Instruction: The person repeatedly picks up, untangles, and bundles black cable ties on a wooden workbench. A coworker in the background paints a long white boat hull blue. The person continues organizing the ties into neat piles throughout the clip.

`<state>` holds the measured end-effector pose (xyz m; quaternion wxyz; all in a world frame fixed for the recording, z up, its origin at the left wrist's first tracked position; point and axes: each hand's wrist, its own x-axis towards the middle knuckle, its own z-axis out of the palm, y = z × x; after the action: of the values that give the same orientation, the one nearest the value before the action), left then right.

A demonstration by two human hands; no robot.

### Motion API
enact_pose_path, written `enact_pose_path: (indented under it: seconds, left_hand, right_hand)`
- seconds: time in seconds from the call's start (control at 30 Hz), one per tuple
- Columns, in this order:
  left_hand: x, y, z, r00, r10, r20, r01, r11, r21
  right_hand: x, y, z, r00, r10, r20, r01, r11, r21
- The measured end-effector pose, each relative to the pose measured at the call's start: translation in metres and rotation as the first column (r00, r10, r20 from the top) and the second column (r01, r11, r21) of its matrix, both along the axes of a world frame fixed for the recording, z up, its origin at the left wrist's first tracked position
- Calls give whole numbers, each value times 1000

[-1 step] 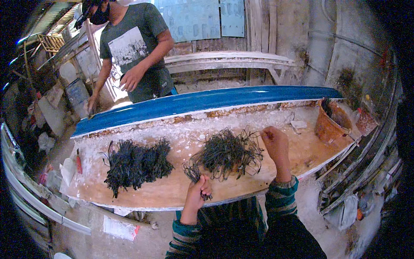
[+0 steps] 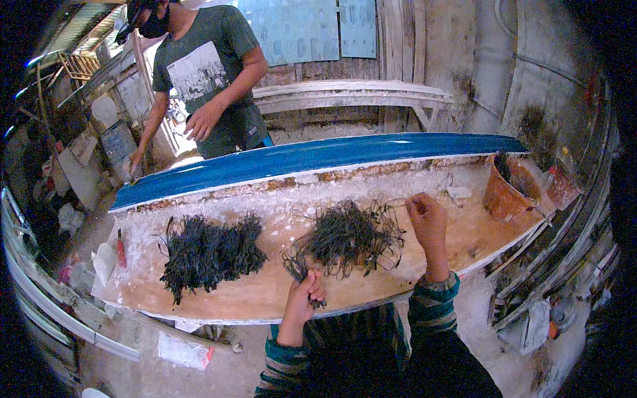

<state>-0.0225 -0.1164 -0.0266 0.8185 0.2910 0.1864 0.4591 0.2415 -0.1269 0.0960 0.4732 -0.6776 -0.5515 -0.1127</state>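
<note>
My left hand [image 2: 307, 292] is closed around a small bunch of dark looped strands [image 2: 294, 263] at the near edge of the wooden board [image 2: 424, 282]. The loops stick up above the fist and the ends show below it. Fingers pinched, my right hand [image 2: 428, 215] is raised just right of a loose, tangled pile of dark strands [image 2: 352, 235]. A thin strand [image 2: 397, 201] runs from that pile to its fingertips. To the left lies a denser, darker heap of similar strands [image 2: 213, 255], laid in bunches; neither hand touches it.
A long blue-painted plank [image 2: 318, 162] borders the board's far side. Behind it stands a co-worker [image 2: 206, 79], one hand near the plank's left end. An orange-brown bucket [image 2: 504, 192] sits at the right. A red-handled tool [image 2: 121, 251] lies at the left.
My right hand has shifted slightly to the right. The co-worker's hand at the plank's left end has moved a little left and up. My left hand looks unchanged.
</note>
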Motion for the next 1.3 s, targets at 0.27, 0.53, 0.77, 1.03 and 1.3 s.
enact_pose_path:
  seconds: [0.27, 0.53, 0.77, 1.03, 1.3]
  left_hand:
    - [1, 3, -3, 999, -22, 33, 22, 1000, -18]
    - [1, -1, 10, 990, -24, -142, 30, 999, 36]
    - [1, -3, -3, 988, -118, -98, 126, 988, 86]
    - [3, -1, -9, 979, -19, -202, 47, 990, 134]
    - [-2, 1, -7, 995, -45, -84, 48, 998, 36]
  right_hand:
    - [6, -25, 15, 994, 65, -84, -63, 998, 23]
    - [-54, -33, 10, 608, 713, -350, -793, 569, -217]
    - [-107, 4, -13, 567, 692, -447, -824, 486, -292]
    - [-113, 15, -34, 569, 721, -395, -819, 539, -196]
    - [-24, -18, -61, 860, 295, -416, -347, 936, -55]
